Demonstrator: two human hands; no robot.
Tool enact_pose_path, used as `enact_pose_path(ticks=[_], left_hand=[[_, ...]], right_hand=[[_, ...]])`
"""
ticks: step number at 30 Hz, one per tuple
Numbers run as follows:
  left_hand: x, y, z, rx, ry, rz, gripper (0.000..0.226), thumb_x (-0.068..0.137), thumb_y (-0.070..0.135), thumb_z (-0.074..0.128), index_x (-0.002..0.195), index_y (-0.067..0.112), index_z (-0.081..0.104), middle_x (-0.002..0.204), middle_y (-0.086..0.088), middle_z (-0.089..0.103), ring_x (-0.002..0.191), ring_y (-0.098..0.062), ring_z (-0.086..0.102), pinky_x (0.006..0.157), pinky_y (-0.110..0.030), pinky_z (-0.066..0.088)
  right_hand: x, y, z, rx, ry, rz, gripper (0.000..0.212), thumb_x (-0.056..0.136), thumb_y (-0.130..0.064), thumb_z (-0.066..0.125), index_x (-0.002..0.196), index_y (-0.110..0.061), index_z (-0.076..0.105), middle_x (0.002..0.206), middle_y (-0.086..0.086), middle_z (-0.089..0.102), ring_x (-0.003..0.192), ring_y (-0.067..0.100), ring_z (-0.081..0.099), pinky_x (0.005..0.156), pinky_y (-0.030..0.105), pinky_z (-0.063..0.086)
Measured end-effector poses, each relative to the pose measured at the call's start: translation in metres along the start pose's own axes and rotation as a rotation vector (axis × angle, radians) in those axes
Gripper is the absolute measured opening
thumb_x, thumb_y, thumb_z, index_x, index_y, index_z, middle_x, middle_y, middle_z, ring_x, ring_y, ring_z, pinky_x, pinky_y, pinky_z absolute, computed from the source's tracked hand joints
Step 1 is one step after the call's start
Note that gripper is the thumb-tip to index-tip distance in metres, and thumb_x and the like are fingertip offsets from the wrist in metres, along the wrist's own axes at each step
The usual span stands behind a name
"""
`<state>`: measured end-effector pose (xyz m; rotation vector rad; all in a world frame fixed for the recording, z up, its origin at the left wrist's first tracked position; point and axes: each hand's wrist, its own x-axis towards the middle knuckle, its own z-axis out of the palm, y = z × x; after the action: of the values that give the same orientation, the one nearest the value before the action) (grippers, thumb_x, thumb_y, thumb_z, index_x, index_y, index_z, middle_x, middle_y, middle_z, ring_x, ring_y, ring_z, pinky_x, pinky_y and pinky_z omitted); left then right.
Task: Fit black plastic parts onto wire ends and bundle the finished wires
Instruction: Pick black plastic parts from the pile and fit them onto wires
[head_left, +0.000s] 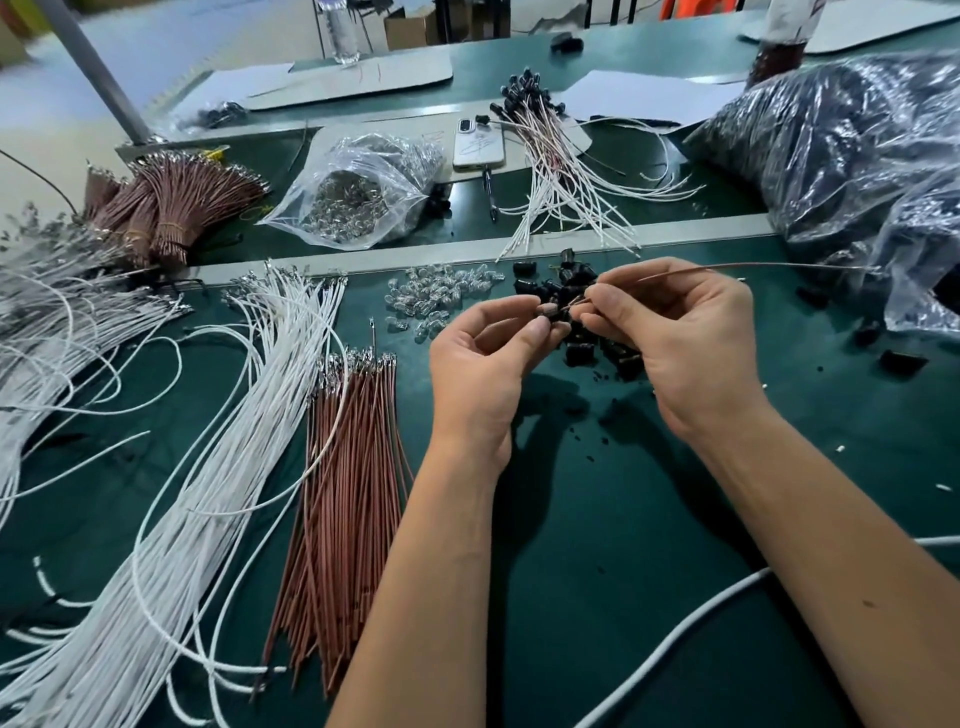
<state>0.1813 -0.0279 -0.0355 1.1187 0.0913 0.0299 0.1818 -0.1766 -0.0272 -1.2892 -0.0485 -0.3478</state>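
Handling: brown wire (727, 267) looks light, thin and springy; judged best pinched close to its metal-tipped end, or it will likely flex away from the socket. The black part (550, 310) looks small, hard and easy to fumble.
Look: wire is one slim reddish-brown strand; part is a dark, blocky piece, mostly hidden by fingertips.
Place: both held above the table (623, 519), just near of the loose black parts pile (582, 291); wire trails off right.
Left hand (483, 364): grip pinches the black part.
Right hand (680, 343): grip pinches the wire's end, at the part.
Stock: brown wires (353, 493) and white wires (223, 467) lie left.
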Motion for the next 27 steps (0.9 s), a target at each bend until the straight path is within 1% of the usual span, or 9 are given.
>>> enact_pose_path(ticks=[6,10,14,16,19,23,25,26,27], left_hand=[[-0.002,-0.002,0.002,0.031,-0.037,0.008,0.009,0.090,-0.003,0.069,0.098,-0.002,0.073,0.092,-0.026,0.075,0.084,-0.033,0.073,0.086,-0.033,0.061],[-0.003,-0.001,0.005,0.033,-0.041,0.008,0.008,0.091,0.000,0.070,0.097,-0.004,0.072,0.091,-0.021,0.075,0.075,-0.025,0.073,0.075,-0.026,0.061],[-0.005,0.001,0.005,0.045,-0.050,-0.008,0.007,0.090,0.001,0.070,0.094,-0.004,0.072,0.086,-0.018,0.075,0.072,-0.022,0.073,0.069,-0.024,0.059],[-0.006,0.002,0.006,0.080,-0.084,-0.011,0.004,0.090,0.002,0.071,0.092,-0.001,0.072,0.085,-0.018,0.076,0.073,-0.023,0.073,0.068,-0.024,0.059],[-0.009,0.003,0.007,0.151,-0.144,0.000,0.002,0.089,0.005,0.074,0.088,0.006,0.072,0.086,-0.019,0.076,0.074,-0.024,0.072,0.069,-0.026,0.059],[-0.010,0.003,0.007,0.184,-0.218,0.003,0.010,0.084,-0.002,0.076,0.084,0.006,0.069,0.085,-0.025,0.074,0.076,-0.027,0.070,0.073,-0.032,0.059],[-0.012,0.003,0.008,0.176,-0.268,0.000,0.014,0.082,-0.008,0.075,0.090,0.001,0.067,0.083,-0.020,0.075,0.075,-0.023,0.072,0.071,-0.028,0.057],[-0.013,0.003,0.008,0.166,-0.283,0.002,0.017,0.082,-0.010,0.074,0.093,0.001,0.068,0.083,-0.016,0.076,0.074,-0.021,0.073,0.068,-0.025,0.057],[-0.013,0.003,0.009,0.154,-0.287,0.004,0.020,0.082,-0.010,0.074,0.096,0.003,0.069,0.082,-0.013,0.076,0.072,-0.019,0.073,0.066,-0.022,0.056]], right_hand=[[-0.002,0.000,-0.001,-0.112,-0.054,-0.010,0.010,0.086,-0.001,0.081,0.089,-0.006,0.073,0.075,0.012,0.076,0.064,0.022,0.074,0.056,0.024,0.057],[-0.002,0.003,-0.001,-0.174,-0.042,-0.028,0.011,0.083,-0.007,0.085,0.081,-0.012,0.076,0.069,0.005,0.075,0.052,0.014,0.063,0.046,0.021,0.047],[-0.001,0.002,0.001,-0.088,-0.080,0.089,0.008,0.076,-0.018,0.087,0.075,-0.016,0.079,0.065,0.002,0.072,0.044,0.013,0.047,0.042,0.020,0.038],[0.001,-0.001,-0.001,-0.023,-0.106,0.133,0.009,0.074,-0.022,0.083,0.074,-0.014,0.080,0.062,0.003,0.067,0.048,0.015,0.046,0.042,0.020,0.037],[0.003,-0.007,-0.004,0.032,-0.137,0.154,0.019,0.085,-0.028,0.074,0.080,-0.011,0.082,0.068,0.010,0.058,0.055,0.014,0.048,0.043,0.020,0.038],[0.001,-0.010,-0.003,-0.152,-0.179,0.167,0.023,0.094,-0.030,0.069,0.088,-0.011,0.081,0.074,0.005,0.070,0.058,0.010,0.054,0.047,0.019,0.041],[-0.002,-0.010,-0.001,-0.154,-0.246,0.221,0.025,0.092,-0.029,0.069,0.092,-0.007,0.080,0.088,0.010,0.078,0.072,0.019,0.072,0.060,0.027,0.056],[-0.003,-0.010,0.000,-0.137,-0.271,0.243,0.028,0.089,-0.031,0.070,0.096,-0.006,0.079,0.094,0.013,0.079,0.082,0.026,0.076,0.068,0.032,0.060],[-0.003,-0.011,0.000,-0.135,-0.283,0.249,0.032,0.087,-0.034,0.070,0.101,-0.007,0.079,0.099,0.014,0.080,0.086,0.029,0.077,0.070,0.034,0.061]])
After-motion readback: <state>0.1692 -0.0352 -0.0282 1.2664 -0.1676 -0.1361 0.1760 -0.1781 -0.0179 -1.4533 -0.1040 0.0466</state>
